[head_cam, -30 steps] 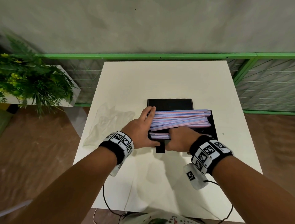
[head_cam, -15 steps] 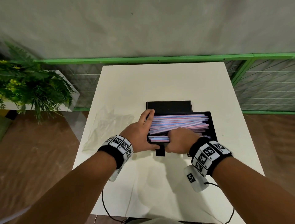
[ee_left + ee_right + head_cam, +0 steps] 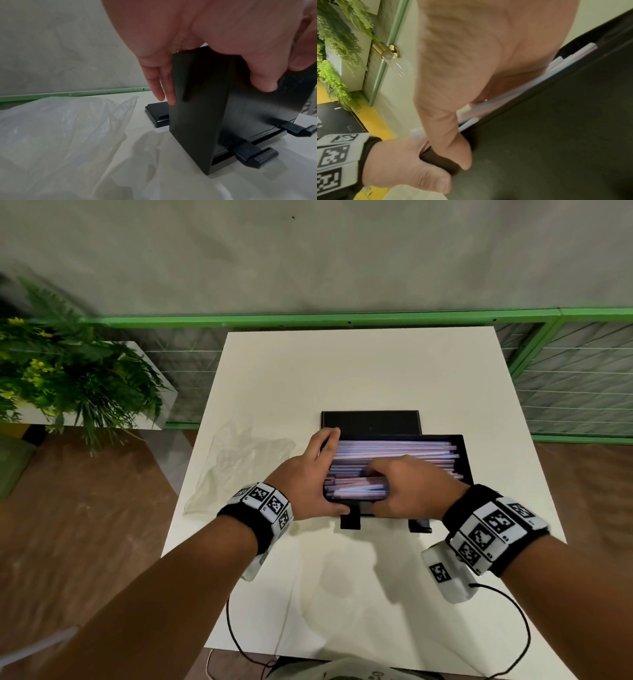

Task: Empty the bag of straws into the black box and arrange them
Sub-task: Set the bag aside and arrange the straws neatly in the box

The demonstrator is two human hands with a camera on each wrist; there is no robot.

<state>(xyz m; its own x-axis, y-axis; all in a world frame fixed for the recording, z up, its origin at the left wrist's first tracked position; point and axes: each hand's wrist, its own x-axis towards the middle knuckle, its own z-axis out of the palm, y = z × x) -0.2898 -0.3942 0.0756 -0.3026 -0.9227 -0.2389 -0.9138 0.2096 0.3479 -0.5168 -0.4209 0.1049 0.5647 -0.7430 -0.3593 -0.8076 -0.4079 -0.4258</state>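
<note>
The black box (image 3: 466,460) stands open on the white table, filled with pink and blue straws (image 3: 394,451) lying lengthwise. My left hand (image 3: 323,474) grips the box's left end, fingers flat along its side wall (image 3: 197,108) and thumb on the front. My right hand (image 3: 380,491) reaches into the box. Its fingers curl down into the straws (image 3: 505,100) near the front, and its thumb (image 3: 462,155) lies over the front wall. The clear plastic bag (image 3: 239,460) lies crumpled left of the box (image 3: 60,135).
The box's black lid (image 3: 370,422) lies flat just behind it. Two black latches (image 3: 254,155) stick out from the box's front base. A potted plant (image 3: 68,378) stands off the table's left. A green railing (image 3: 342,318) runs behind the table.
The straws, earlier heaped above the rim and skewed, now lie lower inside the box. My right hand has moved further in over them. My left hand keeps its hold.
</note>
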